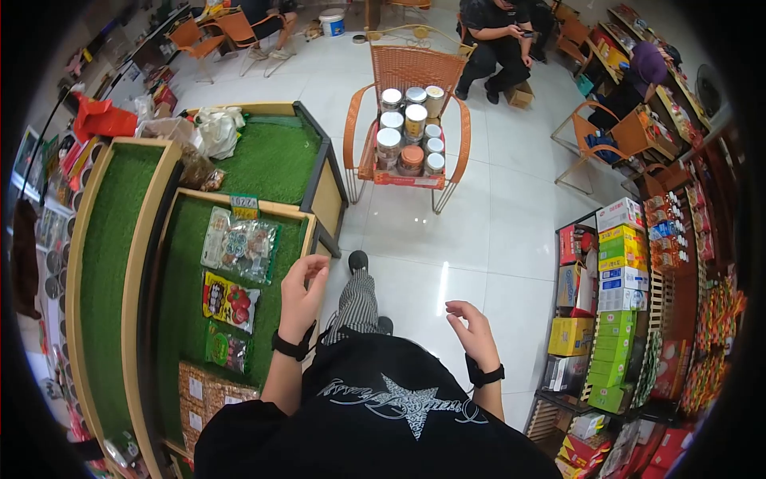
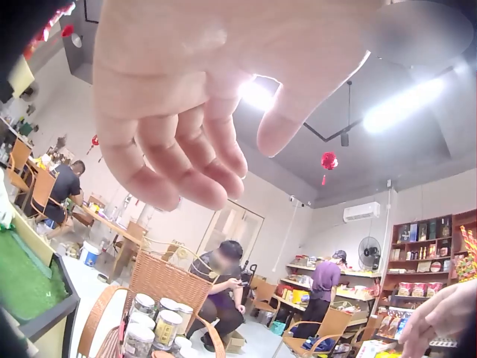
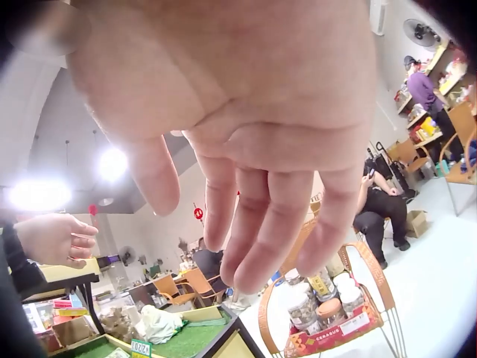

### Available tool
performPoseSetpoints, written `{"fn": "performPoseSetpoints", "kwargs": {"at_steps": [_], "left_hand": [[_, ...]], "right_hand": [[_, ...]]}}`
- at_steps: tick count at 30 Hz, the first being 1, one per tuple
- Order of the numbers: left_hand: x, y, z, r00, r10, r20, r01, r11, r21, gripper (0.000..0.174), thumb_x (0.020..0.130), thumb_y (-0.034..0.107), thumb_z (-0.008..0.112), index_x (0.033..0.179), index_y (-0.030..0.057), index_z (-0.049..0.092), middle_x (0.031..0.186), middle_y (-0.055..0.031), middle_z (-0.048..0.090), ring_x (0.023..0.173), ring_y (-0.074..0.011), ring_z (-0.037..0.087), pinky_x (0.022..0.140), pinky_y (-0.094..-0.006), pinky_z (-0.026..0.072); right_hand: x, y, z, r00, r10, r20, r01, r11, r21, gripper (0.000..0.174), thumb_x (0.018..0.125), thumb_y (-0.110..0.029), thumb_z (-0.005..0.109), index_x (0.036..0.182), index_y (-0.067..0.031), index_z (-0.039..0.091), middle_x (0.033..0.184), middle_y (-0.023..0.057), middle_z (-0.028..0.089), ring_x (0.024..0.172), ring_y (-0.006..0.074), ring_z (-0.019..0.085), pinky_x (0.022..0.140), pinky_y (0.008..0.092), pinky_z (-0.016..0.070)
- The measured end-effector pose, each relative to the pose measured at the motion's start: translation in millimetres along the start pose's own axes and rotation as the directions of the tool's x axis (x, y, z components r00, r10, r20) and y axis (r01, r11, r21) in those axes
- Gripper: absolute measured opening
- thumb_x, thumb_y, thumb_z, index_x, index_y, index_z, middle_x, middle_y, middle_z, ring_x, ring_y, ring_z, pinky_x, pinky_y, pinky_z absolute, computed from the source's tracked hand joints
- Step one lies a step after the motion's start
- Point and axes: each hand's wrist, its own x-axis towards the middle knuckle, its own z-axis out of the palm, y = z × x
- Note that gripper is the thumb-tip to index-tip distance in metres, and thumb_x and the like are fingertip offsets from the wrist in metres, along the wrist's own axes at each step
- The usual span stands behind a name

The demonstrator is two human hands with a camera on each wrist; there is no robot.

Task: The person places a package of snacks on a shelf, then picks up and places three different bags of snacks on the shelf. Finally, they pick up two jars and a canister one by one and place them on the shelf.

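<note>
My left hand hovers beside the green-lined display stand, its fingers loosely bent and holding nothing. Out over the floor on the other side, my right hand hangs in the air with relaxed fingers and nothing in them. Ahead of both hands, a red box filled with lidded jars sits on a woven armchair. Nearest the left hand on the green lining lie a clear food packet, a yellow packet with red fruit on it, and a smaller green packet.
The display stand runs along the left, with a white plastic bag at its far end. Stacked cartons line the right side. A seated person holds a phone beyond the armchair. Orange chairs stand farther off.
</note>
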Motion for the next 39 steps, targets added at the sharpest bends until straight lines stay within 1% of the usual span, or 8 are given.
{"fn": "performPoseSetpoints", "kwargs": {"at_steps": [10, 13, 18, 23, 26, 30, 36, 39], "left_hand": [[127.7, -10.1, -10.9, 0.997, 0.053, 0.064, -0.054, 0.999, 0.009, 0.018, 0.083, 0.006, 0.054, 0.098, -0.0021, 0.057, 0.089, -0.0087, 0.061, 0.081, -0.0147, 0.058, 0.074, -0.0263, 0.045], [164.7, -12.5, -22.1, 0.998, 0.059, 0.011, -0.058, 0.997, -0.05, 0.018, 0.084, 0.006, 0.053, 0.099, -0.0018, 0.057, 0.089, -0.0078, 0.061, 0.081, -0.0132, 0.057, 0.074, -0.0254, 0.0446], [214.4, -37.3, -32.6, 0.997, 0.004, 0.074, 0.005, 0.994, -0.113, 0.017, 0.085, 0.007, 0.053, 0.099, -0.0017, 0.056, 0.087, -0.0066, 0.06, 0.08, -0.0117, 0.055, 0.074, -0.0244, 0.0439], [241.2, -43.7, -38.3, 0.998, 0.009, 0.059, -0.004, 0.997, -0.08, 0.017, 0.085, 0.007, 0.053, 0.1, -0.0015, 0.056, 0.087, -0.0062, 0.06, 0.08, -0.0114, 0.055, 0.073, -0.0244, 0.0438], [249.5, -53.5, -38.6, 0.994, -0.08, 0.072, 0.088, 0.989, -0.115, 0.017, 0.085, 0.007, 0.054, 0.099, -0.001, 0.056, 0.087, -0.0059, 0.06, 0.08, -0.0115, 0.055, 0.072, -0.0246, 0.0438], [259.9, -65.4, -39.5, 0.989, -0.117, 0.087, 0.124, 0.989, -0.084, 0.017, 0.085, 0.007, 0.054, 0.1, -0.0004, 0.057, 0.087, -0.0055, 0.06, 0.08, -0.0112, 0.055, 0.073, -0.0244, 0.0437], [288.7, -67.1, -18.0, 0.978, -0.184, 0.098, 0.193, 0.977, -0.092, 0.017, 0.084, 0.007, 0.055, 0.099, 0.0, 0.057, 0.086, -0.0055, 0.06, 0.078, -0.0111, 0.055, 0.072, -0.0245, 0.044], [310.1, -64.6, 2.8, 0.972, -0.192, 0.137, 0.199, 0.979, -0.038, 0.019, 0.086, 0.006, 0.053, 0.103, -0.0008, 0.055, 0.092, -0.0076, 0.061, 0.087, -0.0128, 0.058, 0.078, -0.0248, 0.0441]], "right_hand": [[105.1, -25.8, 8.7, 0.99, -0.037, -0.135, 0.034, 0.999, -0.026, 0.025, 0.081, -0.012, 0.058, 0.103, -0.0007, 0.057, 0.095, 0.0132, 0.063, 0.087, 0.0226, 0.06, 0.078, 0.0316, 0.0462], [146.0, -48.1, 18.2, 0.991, -0.07, -0.112, 0.072, 0.997, 0.016, 0.025, 0.081, -0.014, 0.058, 0.103, -0.0006, 0.057, 0.095, 0.0128, 0.063, 0.087, 0.0232, 0.061, 0.078, 0.0316, 0.0464], [195.3, -77.3, 30.0, 0.984, -0.142, -0.108, 0.142, 0.99, -0.007, 0.025, 0.081, -0.013, 0.058, 0.103, -0.0001, 0.057, 0.095, 0.0131, 0.063, 0.087, 0.0238, 0.06, 0.077, 0.0321, 0.0465], [217.6, -80.0, 43.8, 0.992, -0.094, -0.085, 0.093, 0.996, -0.019, 0.025, 0.081, -0.013, 0.058, 0.102, 0.0002, 0.057, 0.095, 0.0139, 0.063, 0.086, 0.0246, 0.061, 0.077, 0.0324, 0.0466], [234.3, -79.8, 47.8, 0.998, -0.053, -0.027, 0.052, 0.998, -0.034, 0.025, 0.081, -0.013, 0.058, 0.102, 0.0, 0.057, 0.094, 0.0143, 0.062, 0.085, 0.025, 0.061, 0.076, 0.0322, 0.0467], [262.4, -74.4, 48.9, 1.0, -0.002, 0.006, 0.002, 1.0, -0.012, 0.025, 0.081, -0.014, 0.057, 0.102, -0.0005, 0.057, 0.092, 0.0149, 0.062, 0.084, 0.0257, 0.06, 0.074, 0.0324, 0.0467], [319.1, -73.7, 37.6, 0.994, -0.102, 0.033, 0.102, 0.995, -0.021, 0.025, 0.081, -0.014, 0.057, 0.102, 0.0004, 0.056, 0.092, 0.015, 0.061, 0.085, 0.0262, 0.06, 0.075, 0.0328, 0.0465], [350.1, -66.5, 26.0, 0.994, -0.093, 0.056, 0.093, 0.996, 0.011, 0.026, 0.081, -0.014, 0.057, 0.102, 0.0004, 0.056, 0.093, 0.0151, 0.061, 0.085, 0.0266, 0.06, 0.076, 0.0332, 0.0465]]}}
